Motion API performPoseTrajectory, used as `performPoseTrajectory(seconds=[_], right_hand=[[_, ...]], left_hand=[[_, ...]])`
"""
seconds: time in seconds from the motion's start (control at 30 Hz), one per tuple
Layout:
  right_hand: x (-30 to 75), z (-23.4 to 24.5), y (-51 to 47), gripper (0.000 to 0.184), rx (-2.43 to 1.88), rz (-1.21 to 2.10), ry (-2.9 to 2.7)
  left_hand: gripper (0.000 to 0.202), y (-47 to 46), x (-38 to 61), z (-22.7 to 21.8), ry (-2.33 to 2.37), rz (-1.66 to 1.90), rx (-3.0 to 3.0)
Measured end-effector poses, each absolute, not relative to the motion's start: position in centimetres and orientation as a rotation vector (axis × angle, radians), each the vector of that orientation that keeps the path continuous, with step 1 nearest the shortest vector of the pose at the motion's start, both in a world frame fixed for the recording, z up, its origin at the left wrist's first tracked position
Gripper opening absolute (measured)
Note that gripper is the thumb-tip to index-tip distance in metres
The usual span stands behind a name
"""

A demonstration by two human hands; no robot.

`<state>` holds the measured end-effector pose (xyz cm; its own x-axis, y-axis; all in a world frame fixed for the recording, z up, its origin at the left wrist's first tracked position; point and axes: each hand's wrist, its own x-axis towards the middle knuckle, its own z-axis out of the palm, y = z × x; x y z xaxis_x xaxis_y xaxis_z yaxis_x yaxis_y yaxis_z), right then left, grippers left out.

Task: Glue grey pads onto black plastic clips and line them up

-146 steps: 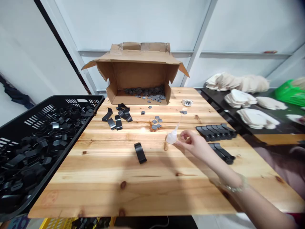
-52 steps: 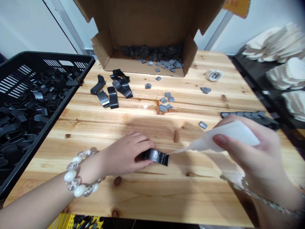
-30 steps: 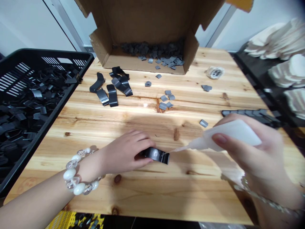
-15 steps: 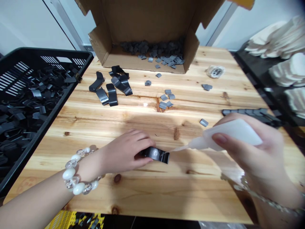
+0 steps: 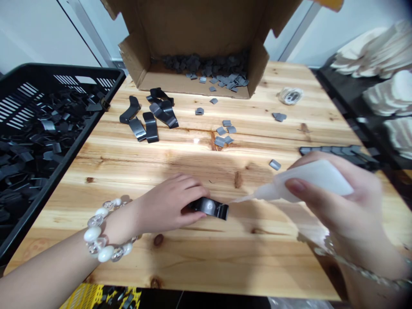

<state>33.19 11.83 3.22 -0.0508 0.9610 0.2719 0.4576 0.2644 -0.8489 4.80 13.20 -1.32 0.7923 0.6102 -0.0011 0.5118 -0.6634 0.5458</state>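
My left hand (image 5: 170, 204) rests on a black bent-metal clip (image 5: 214, 209) lying on the table, its fingers closed over the clip's left part. My right hand (image 5: 334, 199) grips a white plastic squeeze bottle (image 5: 309, 184) tilted on its side. The bottle's thin nozzle (image 5: 244, 199) points left, and its tip is at or very near the clip's right end. Whether the tip touches cannot be settled. A beaded bracelet (image 5: 103, 231) circles my left wrist, and a thin chain bracelet (image 5: 350, 268) circles my right.
A black slotted crate (image 5: 64, 74) full of black clips stands at the table's left edge. An open cardboard box (image 5: 196, 34) holds grey metal pieces. Loose black clips (image 5: 149, 122), grey pieces (image 5: 223, 135) and a row of clips (image 5: 337, 151) lie on the wooden table (image 5: 257, 253).
Compared with the oldest frame, my left hand has come onto the black clip and the bottle's nozzle has moved to it. Over the last second, my hands have barely moved.
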Motion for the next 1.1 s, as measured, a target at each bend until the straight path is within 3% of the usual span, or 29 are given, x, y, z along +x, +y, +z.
performPoseTrajectory(seconds=[1.1], right_hand=[[33.0, 4.4, 11.8, 0.019, -1.376, 0.635, -1.712]], left_hand=[[0.024, 13.1, 4.8, -1.0, 0.850, 0.246, 2.457]])
